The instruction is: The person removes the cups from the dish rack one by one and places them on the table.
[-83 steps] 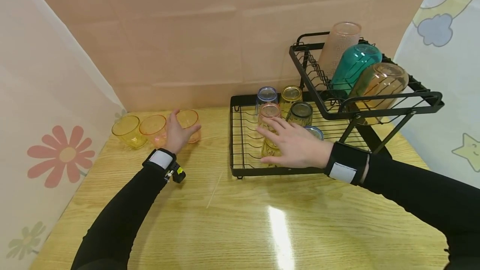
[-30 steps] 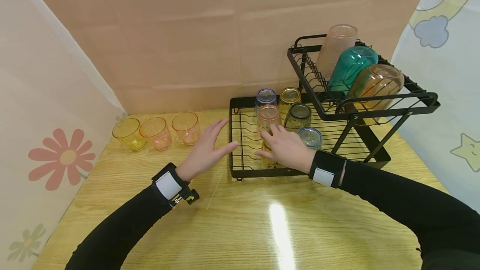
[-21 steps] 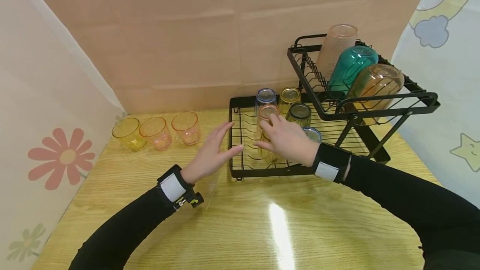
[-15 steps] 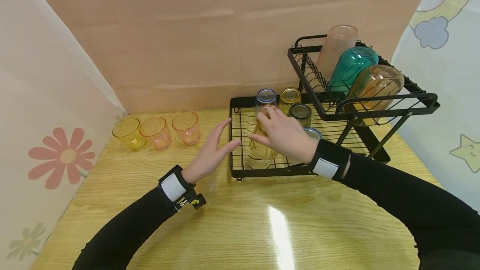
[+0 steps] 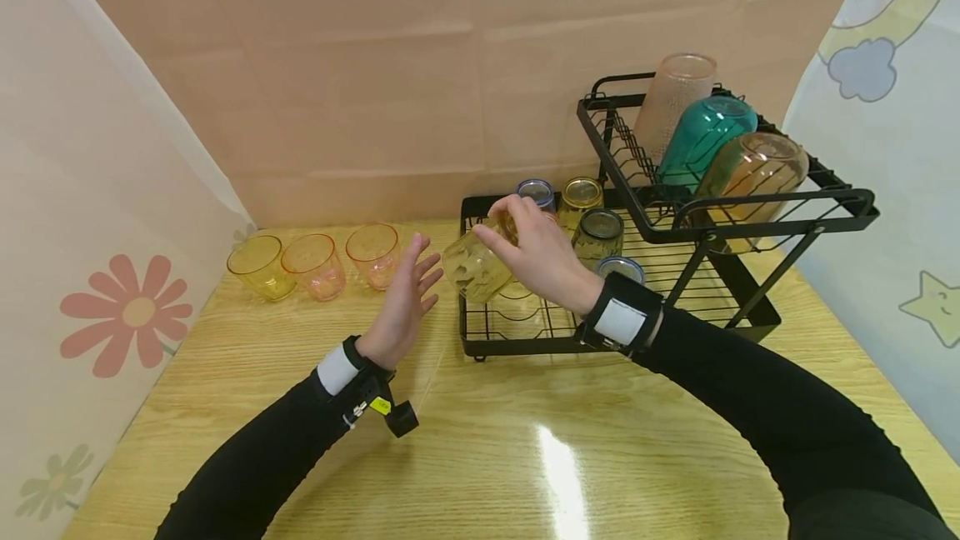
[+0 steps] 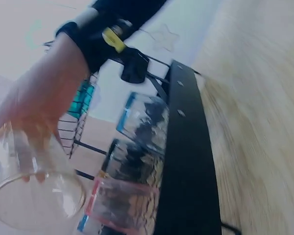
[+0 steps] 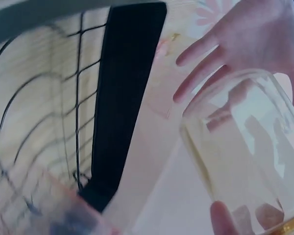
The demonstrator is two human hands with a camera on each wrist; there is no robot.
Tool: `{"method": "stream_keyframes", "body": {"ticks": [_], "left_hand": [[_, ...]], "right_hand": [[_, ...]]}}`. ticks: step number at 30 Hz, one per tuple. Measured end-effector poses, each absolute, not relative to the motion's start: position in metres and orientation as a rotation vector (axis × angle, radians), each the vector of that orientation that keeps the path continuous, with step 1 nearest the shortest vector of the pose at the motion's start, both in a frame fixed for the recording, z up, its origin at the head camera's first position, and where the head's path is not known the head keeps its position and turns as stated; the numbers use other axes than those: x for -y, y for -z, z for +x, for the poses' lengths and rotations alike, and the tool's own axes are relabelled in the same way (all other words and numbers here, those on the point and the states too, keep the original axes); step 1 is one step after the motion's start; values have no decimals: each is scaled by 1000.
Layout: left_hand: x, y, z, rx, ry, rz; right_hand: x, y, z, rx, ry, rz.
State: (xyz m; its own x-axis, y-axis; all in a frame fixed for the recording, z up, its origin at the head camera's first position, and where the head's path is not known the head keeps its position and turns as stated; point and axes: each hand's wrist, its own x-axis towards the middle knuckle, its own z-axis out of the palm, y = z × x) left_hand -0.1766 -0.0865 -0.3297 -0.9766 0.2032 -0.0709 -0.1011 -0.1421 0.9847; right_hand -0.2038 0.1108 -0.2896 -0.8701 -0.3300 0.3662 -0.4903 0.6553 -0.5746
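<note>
Look, the right hand [image 5: 543,257] holds the yellow glass [image 5: 476,269] tipped sideways, just left of that hand and above the edge of the black rack [image 5: 525,346]. The left hand [image 5: 401,302] is spread wide by the glass's mouth; I can't tell if they touch. If the right hand's fingers slip, the glass could drop, and bumping the rack might chip it.

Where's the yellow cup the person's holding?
In the head view, the yellow cup is near the middle, tilted in the right hand by the left edge of the black rack, with the left hand close beside it.
</note>
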Motion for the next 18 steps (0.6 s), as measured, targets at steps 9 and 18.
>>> {"method": "stream_keyframes", "body": {"ticks": [9, 18], "left_hand": [[86, 319, -170, -1572, -2538, -179], [92, 312, -168, -1443, -2665, -401]], "right_hand": [[-93, 303, -214, 2368, -1646, 600], [-52, 311, -216, 2184, -1914, 518]]}}
